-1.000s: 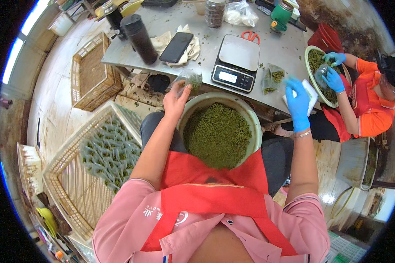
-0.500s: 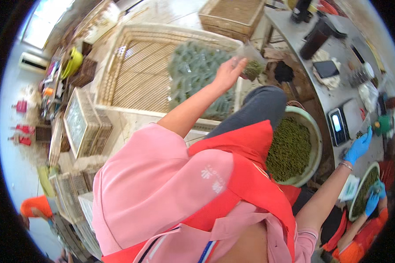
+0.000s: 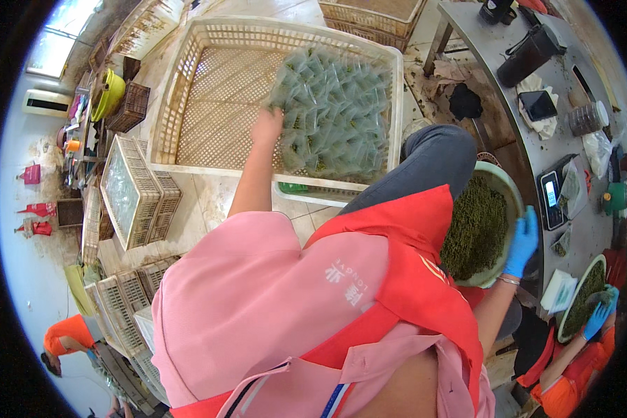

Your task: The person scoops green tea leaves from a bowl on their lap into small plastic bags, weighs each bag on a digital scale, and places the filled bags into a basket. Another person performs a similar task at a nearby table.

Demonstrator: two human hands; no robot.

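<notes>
Reaching toward eleven o'clock with the bare left hand, set against the nine-o'clock edge of clear plastic bags, green inside and close-packed in a cream lattice crate near twelve o'clock. Laid out in a block running longest from twelve to six, within a crate stretched lengthwise from nine to three; overlapped too tightly to tell the direction of any single bag. Marked at five o'clock with pale lettering slanting down the chest of a pink shirt. Lit at three o'clock on a metal table, with figures too small to read, on a weighing scale. Unclear in grip on the left: cannot tell whether pinching a bag or merely touching. Spread slightly at three o'clock, with fingers straight, in the blue-gloved right hand, beside the rim of a pale basin of green grains.
</notes>
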